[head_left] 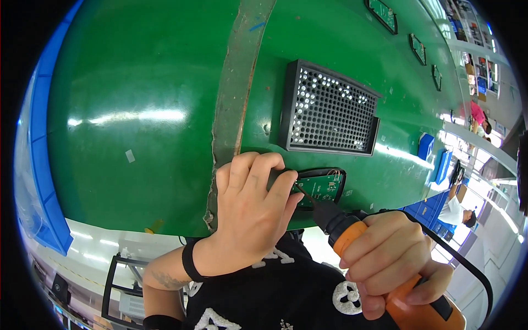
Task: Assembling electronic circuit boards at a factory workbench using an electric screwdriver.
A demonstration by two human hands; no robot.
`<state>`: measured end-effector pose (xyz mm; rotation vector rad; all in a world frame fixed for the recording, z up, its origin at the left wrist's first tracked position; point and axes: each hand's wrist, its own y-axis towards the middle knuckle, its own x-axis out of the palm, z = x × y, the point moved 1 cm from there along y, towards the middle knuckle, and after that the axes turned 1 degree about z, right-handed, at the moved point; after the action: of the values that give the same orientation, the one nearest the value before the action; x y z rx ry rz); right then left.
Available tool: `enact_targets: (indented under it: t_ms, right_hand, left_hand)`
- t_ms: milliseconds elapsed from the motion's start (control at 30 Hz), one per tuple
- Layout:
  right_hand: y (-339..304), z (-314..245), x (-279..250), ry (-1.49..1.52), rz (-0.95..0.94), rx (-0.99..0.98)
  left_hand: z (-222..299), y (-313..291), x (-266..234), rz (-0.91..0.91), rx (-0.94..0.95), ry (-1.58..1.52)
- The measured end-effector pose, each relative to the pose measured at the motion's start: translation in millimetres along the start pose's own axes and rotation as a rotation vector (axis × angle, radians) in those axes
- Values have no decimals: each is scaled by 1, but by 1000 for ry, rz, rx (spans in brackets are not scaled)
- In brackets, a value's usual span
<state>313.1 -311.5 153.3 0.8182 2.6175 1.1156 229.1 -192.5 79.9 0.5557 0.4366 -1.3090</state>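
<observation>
My right hand [390, 258] is wrapped round an orange and black electric screwdriver [349, 234], whose thin bit points left and down. The bit's tip meets the upper left corner of a green circuit board [322, 187] set in a black casing [343, 179]. At that same corner, the thumb and forefinger of my left hand [253, 190] are pinched close to the tip. Something small and shiny shows there, too small to make out. The other left fingers are curled over the table, beside the casing.
Beyond the casing stands a black tray [285, 124] full of round holes, some filled with shiny pieces. Several similar boards, one a framed circuit board [383, 15], lie at the far right. A worn strip [234, 82] crosses the green table [137, 176]. A black cable [467, 264] curves at the right.
</observation>
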Motion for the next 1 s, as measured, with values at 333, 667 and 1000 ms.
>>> enact_targets:
  t_ms: [333,667,1000]
  right_hand:
    - [43,-38,-19,163,207,-151]
    - [55,-47,-52,-31,401,-315]
    - [52,-24,-66,-66,399,-92]
  left_hand:
    - [7,5,-31,-178,-15,-315]
    - [-65,293,-42,149,-186,-346]
    - [-33,341,78,-133,605,331]
